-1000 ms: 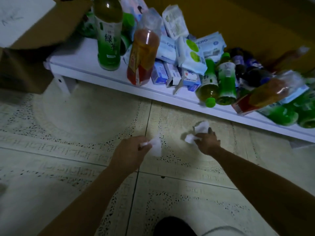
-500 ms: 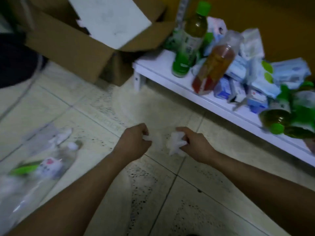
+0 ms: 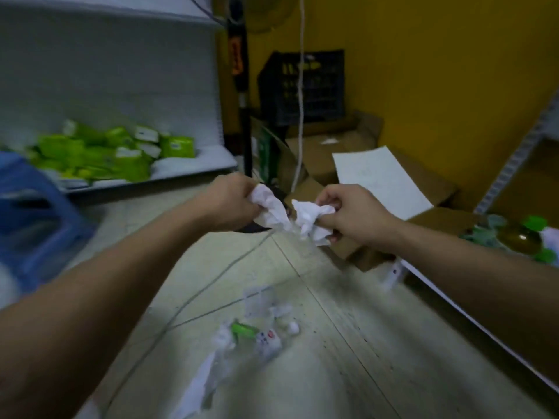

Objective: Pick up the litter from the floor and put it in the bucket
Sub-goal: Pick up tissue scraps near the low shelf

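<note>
My left hand [image 3: 233,201] and right hand [image 3: 354,216] each grip tissue [image 3: 270,207], not dropped yet; more litter [image 3: 251,337] waits right of the blue bucket [image 3: 33,213].

Blue container [image 3: 33,213]: smeared by motion and cut off by the left edge; its rim cannot be made out.
Floor litter [image 3: 254,337]: blurred into pale scraps and one green piece; single items cannot be told apart.
Left hand [image 3: 233,204]: fingertips hidden behind the gripped left paper wad [image 3: 270,208].
Right hand [image 3: 354,217]: fingertips partly buried in the gripped right paper wad [image 3: 311,220].
Green packets [image 3: 115,152]: print left unreadable by blur.
Bottles [image 3: 518,237]: blurred, the group clipped by the right edge.
</note>
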